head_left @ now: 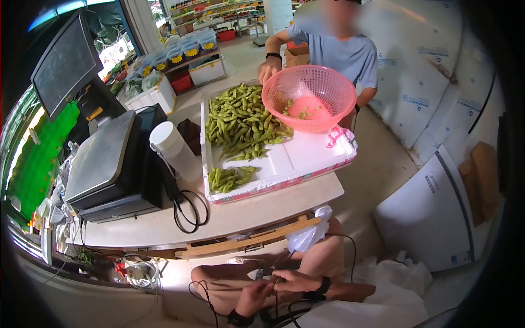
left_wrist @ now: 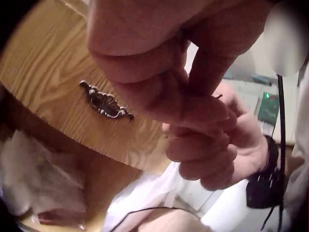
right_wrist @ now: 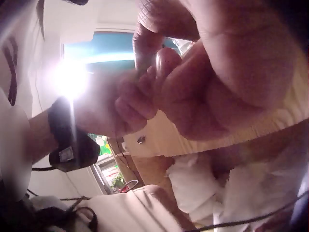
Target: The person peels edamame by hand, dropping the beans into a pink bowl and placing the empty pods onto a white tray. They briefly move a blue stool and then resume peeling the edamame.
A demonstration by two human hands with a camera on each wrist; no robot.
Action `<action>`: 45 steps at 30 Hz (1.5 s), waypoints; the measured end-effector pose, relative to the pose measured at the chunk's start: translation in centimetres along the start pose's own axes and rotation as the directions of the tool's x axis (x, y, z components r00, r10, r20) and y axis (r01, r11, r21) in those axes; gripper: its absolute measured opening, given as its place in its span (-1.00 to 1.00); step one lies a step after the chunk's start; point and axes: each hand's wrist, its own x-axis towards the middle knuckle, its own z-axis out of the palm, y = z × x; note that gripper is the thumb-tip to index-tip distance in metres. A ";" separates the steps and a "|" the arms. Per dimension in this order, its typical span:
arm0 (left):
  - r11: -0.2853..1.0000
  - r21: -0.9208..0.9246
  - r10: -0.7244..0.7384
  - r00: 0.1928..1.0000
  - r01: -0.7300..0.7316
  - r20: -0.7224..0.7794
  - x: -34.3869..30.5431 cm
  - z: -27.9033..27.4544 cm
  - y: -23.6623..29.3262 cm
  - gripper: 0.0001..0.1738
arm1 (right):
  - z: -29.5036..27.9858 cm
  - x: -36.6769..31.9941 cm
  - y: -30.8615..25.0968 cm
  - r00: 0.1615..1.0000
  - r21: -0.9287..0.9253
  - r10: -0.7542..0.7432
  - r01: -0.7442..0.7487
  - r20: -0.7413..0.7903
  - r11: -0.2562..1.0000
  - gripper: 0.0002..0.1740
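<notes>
My left hand (head_left: 254,298) and right hand (head_left: 295,281) meet low over the lap, fingertips together. Between them they pinch what looks like an edamame pod, almost wholly hidden by the fingers; a thin dark tip pokes out in the left wrist view. The left hand's thumb and fingers are bent at the pinch, and the right hand (left_wrist: 207,154) has its fingers curled close against them. On the table, green edamame pods (head_left: 240,117) lie heaped in a white foam box (head_left: 317,158), with a smaller pile at its near left corner.
A pink basket (head_left: 309,74) with a few shelled beans sits on the box's far right; another person's hand (head_left: 269,69) is at its rim. Left are a scale (head_left: 104,158), a white-lidded bottle (head_left: 172,145) and a cable. A drawer (head_left: 251,240) with a metal handle (left_wrist: 104,102) faces me, a plastic bag beside it.
</notes>
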 end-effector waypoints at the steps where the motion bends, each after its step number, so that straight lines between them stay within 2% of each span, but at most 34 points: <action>1: 0.986 0.163 0.038 0.999 -0.036 -0.006 0.1 0.2 0.6 -0.80 | -0.1 -0.1 0.1 0.997 -0.119 -0.036 0.028 -0.063 0.992 -0.72; 2: 0.945 0.320 0.078 0.997 -0.071 -0.010 0.1 0.4 0.8 -0.79 | -0.2 -0.1 0.1 0.990 -0.243 -0.081 0.050 -0.116 0.969 -0.72; 3: 0.897 0.399 0.214 0.977 -0.189 -0.017 0.3 0.6 0.6 -0.83 | -0.1 -0.3 -0.3 0.986 -0.264 -0.091 0.052 -0.140 0.963 -0.72; 4: 0.899 0.398 0.215 0.976 -0.184 -0.035 0.3 0.6 0.8 -0.83 | -0.3 -0.2 0.0 0.989 -0.268 -0.088 0.052 -0.123 0.962 -0.72; 6: 0.751 0.634 0.241 0.970 -0.185 -0.004 0.3 0.5 1.5 -0.83 | -0.2 -0.1 0.5 0.978 -0.180 -0.002 -0.036 -0.209 0.983 -0.74; 8: 0.746 0.640 0.265 0.964 -0.184 -0.032 0.5 0.2 2.0 -0.85 | 0.2 -0.4 -0.5 0.973 -0.118 -0.026 -0.001 -0.230 0.993 -0.73; 11: 0.697 0.699 0.234 0.972 -0.158 -0.014 0.9 -1.1 3.0 -0.86 | -0.1 -0.9 -3.0 0.950 0.257 0.159 -0.089 -0.268 0.962 -0.66; 12: 0.668 0.712 0.333 0.942 -0.214 -0.029 1.2 -1.7 4.0 -0.87 | -0.3 -0.9 -3.3 0.940 0.345 0.197 -0.094 -0.280 0.934 -0.70; 13: 0.633 0.728 0.426 0.903 -0.264 -0.043 1.5 -2.4 5.4 -0.88 | -0.8 -0.7 -3.2 0.946 0.401 0.170 -0.048 -0.274 0.915 -0.72; 14: 0.676 0.676 0.464 0.882 -0.295 -0.079 1.7 -2.9 7.0 -0.88 | -1.2 -0.4 -3.3 0.952 0.456 0.142 -0.003 -0.271 0.890 -0.74; 16: 0.741 0.608 0.492 0.847 -0.287 -0.200 2.3 -4.2 9.1 -0.83 | -1.6 -0.6 -6.8 0.971 0.519 0.123 0.000 -0.203 0.855 -0.78; 17: 0.661 0.714 0.542 0.806 -0.232 -0.240 1.8 -3.9 13.0 -0.82 | -1.7 -0.6 -8.9 0.979 0.558 0.107 0.009 -0.175 0.830 -0.78; 18: 0.668 0.666 0.614 0.751 -0.332 -0.241 2.6 -4.6 14.4 -0.85 | -1.7 -0.6 -11.0 0.985 0.596 0.092 0.015 -0.149 0.803 -0.79; 19: 0.547 0.759 0.707 0.681 -0.354 -0.192 3.7 -5.6 15.3 -0.86 | -1.8 -0.4 -12.9 0.988 0.595 0.055 0.044 -0.146 0.803 -0.80; 20: 0.595 0.751 0.686 0.667 -0.286 -0.289 4.2 -5.8 16.7 -0.87 | -1.7 -0.1 -14.7 0.989 0.593 0.017 0.073 -0.145 0.802 -0.81; 22: 0.503 0.771 0.823 0.488 -0.390 -0.290 6.7 -6.6 19.2 -0.86 | -1.5 0.4 -17.9 0.986 0.598 -0.049 0.134 -0.156 0.790 -0.84; 23: 0.429 0.816 0.866 0.434 -0.388 -0.249 8.1 -7.3 20.1 -0.85 | -1.8 0.9 -19.0 0.988 0.602 -0.045 0.125 -0.145 0.789 -0.85; 24: 0.475 0.791 0.850 0.432 -0.386 -0.300 9.5 -7.6 20.7 -0.85 | -2.0 1.4 -20.1 0.984 0.549 -0.086 0.157 -0.154 0.821 -0.86; 25: 0.444 0.810 0.878 0.368 -0.382 -0.307 11.0 -7.8 21.2 -0.86 | -2.3 1.8 -21.4 0.982 0.526 -0.102 0.173 -0.161 0.833 -0.86; 28: 0.433 0.845 0.872 0.384 -0.313 -0.304 14.0 -8.3 22.0 -0.85 | -3.5 3.3 -24.7 0.962 0.412 -0.145 0.232 -0.232 0.881 -0.85; 30: 0.402 0.859 0.878 0.399 -0.317 -0.264 15.6 -8.8 21.1 -0.84 | -5.0 4.2 -26.3 0.930 0.172 -0.218 0.276 -0.295 0.946 -0.81; 32: 0.243 0.951 0.880 0.456 -0.193 -0.132 16.3 -8.8 20.6 -0.79 | -6.3 5.0 -28.3 0.876 -0.203 -0.329 0.271 -0.353 0.941 -0.80; 33: 0.326 0.920 0.845 0.504 -0.217 -0.180 16.1 -8.6 20.6 -0.80 | -7.6 5.4 -29.0 0.872 -0.211 -0.329 0.267 -0.363 0.940 -0.80; 34: 0.328 0.917 0.847 0.502 -0.229 -0.177 15.6 -8.4 20.8 -0.80 | -9.3 5.8 -29.4 0.812 -0.616 -0.474 0.189 -0.340 0.765 -0.81; 35: 0.300 0.922 0.885 0.433 -0.246 -0.172 15.1 -8.3 21.0 -0.80 | -10.9 6.3 -29.7 0.767 -0.895 -0.592 0.053 -0.248 0.443 -0.81; 36: 0.272 0.927 0.916 0.364 -0.258 -0.167 14.4 -8.3 21.1 -0.81 | -12.2 6.8 -29.8 0.718 -0.953 -0.662 -0.007 -0.216 0.304 -0.81; 38: 0.289 0.912 0.910 0.380 -0.292 -0.167 12.7 -8.1 20.8 -0.80 | -13.1 7.3 -31.0 0.743 -0.961 -0.609 -0.202 -0.277 0.190 -0.82; 39: 0.298 0.884 0.906 0.398 -0.360 -0.144 11.4 -7.9 20.6 -0.79 | -13.7 7.7 -31.1 0.745 -0.961 -0.608 -0.201 -0.275 0.187 -0.82; 40: 0.308 0.851 0.903 0.413 -0.424 -0.121 9.9 -7.5 20.3 -0.77 | -14.4 8.4 -30.9 0.734 -0.972 -0.643 -0.218 -0.218 0.081 -0.84; 41: 0.372 0.803 0.877 0.460 -0.466 -0.139 8.2 -6.8 19.8 -0.75 | -15.0 9.1 -30.7 0.724 -0.971 -0.672 -0.236 -0.158 -0.026 -0.86; 42: 0.438 0.747 0.846 0.510 -0.501 -0.154 6.4 -6.1 19.0 -0.73 | -15.4 9.8 -30.6 0.728 -0.972 -0.667 -0.233 -0.156 -0.027 -0.86; 45: 0.506 0.650 0.790 0.607 -0.567 -0.085 1.8 -4.7 16.0 -0.71 | -16.1 12.0 -30.1 0.765 -0.949 -0.634 -0.272 -0.113 -0.158 -0.91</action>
